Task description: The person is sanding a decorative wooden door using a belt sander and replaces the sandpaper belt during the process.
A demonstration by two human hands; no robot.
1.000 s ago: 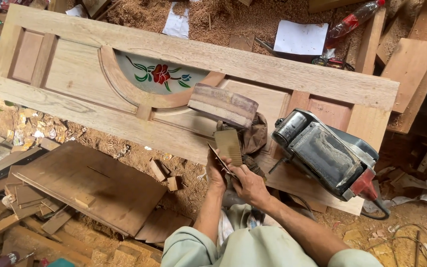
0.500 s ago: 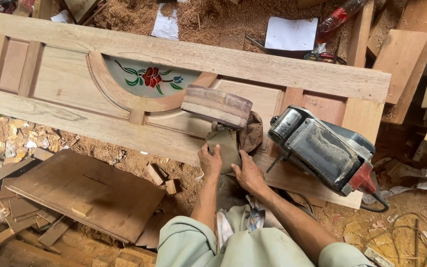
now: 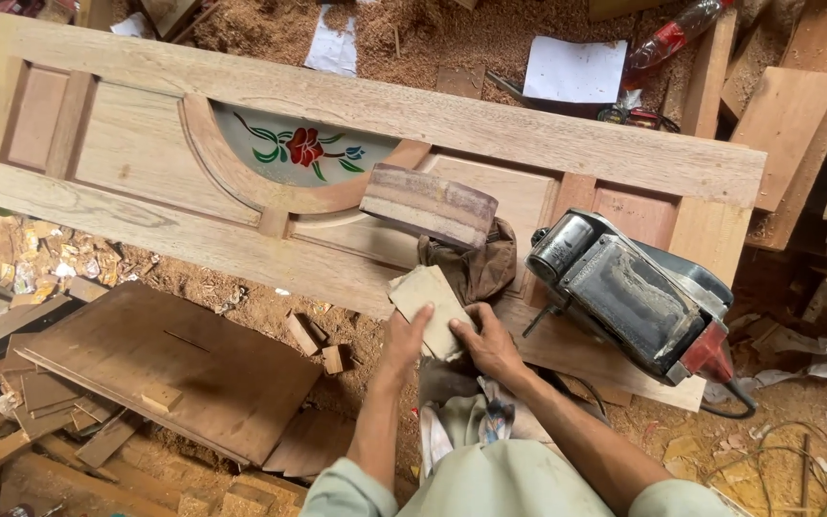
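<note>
I see sandpaper [image 3: 430,308] at the door's [image 3: 241,244] near edge; left hand [image 3: 404,335] and right hand [image 3: 490,343] both grip it.

- The door [image 3: 193,182] runs under the planer [image 3: 638,297] and block [image 3: 430,203]; its right end is covered.
- The cloth [image 3: 476,263] is partly hidden by the block.
- The bottle [image 3: 667,38] is cut off at the top edge.

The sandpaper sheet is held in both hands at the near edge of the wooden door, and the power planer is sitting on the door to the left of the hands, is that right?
Not quite. The head view shows the power planer to the right of the hands, not the left. The rest holds: the left hand and right hand hold the sandpaper sheet at the near edge of the wooden door.
</note>
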